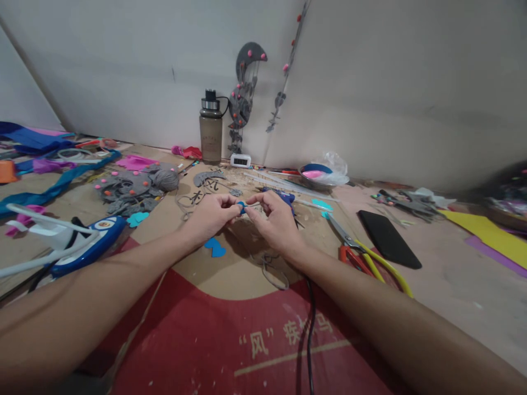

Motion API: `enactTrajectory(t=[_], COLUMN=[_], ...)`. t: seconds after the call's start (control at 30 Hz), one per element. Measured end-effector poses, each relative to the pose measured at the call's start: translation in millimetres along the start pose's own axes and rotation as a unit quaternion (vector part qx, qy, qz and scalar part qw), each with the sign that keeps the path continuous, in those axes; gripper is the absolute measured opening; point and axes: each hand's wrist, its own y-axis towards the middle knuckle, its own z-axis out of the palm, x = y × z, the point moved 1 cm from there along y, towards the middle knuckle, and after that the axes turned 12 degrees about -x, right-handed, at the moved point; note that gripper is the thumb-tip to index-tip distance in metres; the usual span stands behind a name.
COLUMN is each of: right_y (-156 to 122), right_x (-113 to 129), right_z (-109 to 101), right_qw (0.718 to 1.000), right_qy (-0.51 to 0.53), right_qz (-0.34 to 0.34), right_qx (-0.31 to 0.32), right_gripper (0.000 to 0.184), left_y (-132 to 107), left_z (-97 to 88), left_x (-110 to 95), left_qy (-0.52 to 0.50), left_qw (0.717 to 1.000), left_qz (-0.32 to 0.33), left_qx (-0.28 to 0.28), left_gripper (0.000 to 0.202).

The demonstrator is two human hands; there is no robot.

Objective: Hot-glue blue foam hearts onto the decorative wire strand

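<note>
My left hand (214, 217) and my right hand (275, 218) meet at the middle of the cardboard, thumbs and index fingers pinched. Between their fingertips is a small blue felt piece (241, 207), partly hidden by the fingers. Below my left hand lie blue felt cut-outs (214, 247) with rounded edges. A thin grey cord (275, 272) curls on the cardboard under my right wrist. Just behind my right hand rests a blue glue gun (284, 198), its front part hidden. Light-blue felt scraps (321, 206) are to the right of it.
Scissors (354, 244) and a black phone (389, 238) lie right. A blue-and-white iron (88, 247) stands left, near grey felt pieces with yarn (135, 184). At the back are a bottle (211, 131), a small clock (240, 160) and a bowl (319, 178). A black cable (310, 334) crosses the red cardboard (197, 340).
</note>
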Motion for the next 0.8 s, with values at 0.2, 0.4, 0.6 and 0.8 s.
enactTrajectory(t=[0.2, 0.4, 0.6, 0.8], right_y=[0.7, 1.0, 1.6, 0.0], right_x=[1.9, 1.1, -0.7, -1.8], right_z=[-0.4, -0.5, 1.1, 0.8], right_qw=[1.0, 0.999, 0.993, 0.993], right_qy=[0.0, 0.016, 0.075, 0.091], right_qz=[0.017, 0.048, 0.089, 0.076], right_qx=[-0.011, -0.01, 0.005, 0.019], right_gripper=[0.013, 0.014, 0.015, 0.024], left_y=[-0.4, 2.8, 4.7, 1.2], left_z=[0.6, 1.6, -0.1, -1.1], left_x=[-0.8, -0.6, -0.2, -5.0], left_qy=[-0.015, -0.051, -0.039, -0.052], left_qw=[0.999, 0.996, 0.998, 0.997], left_qz=[0.022, 0.057, 0.041, 0.056], left_qx=[0.021, 0.04, 0.029, 0.016], left_gripper=[0.02, 0.024, 0.022, 0.017])
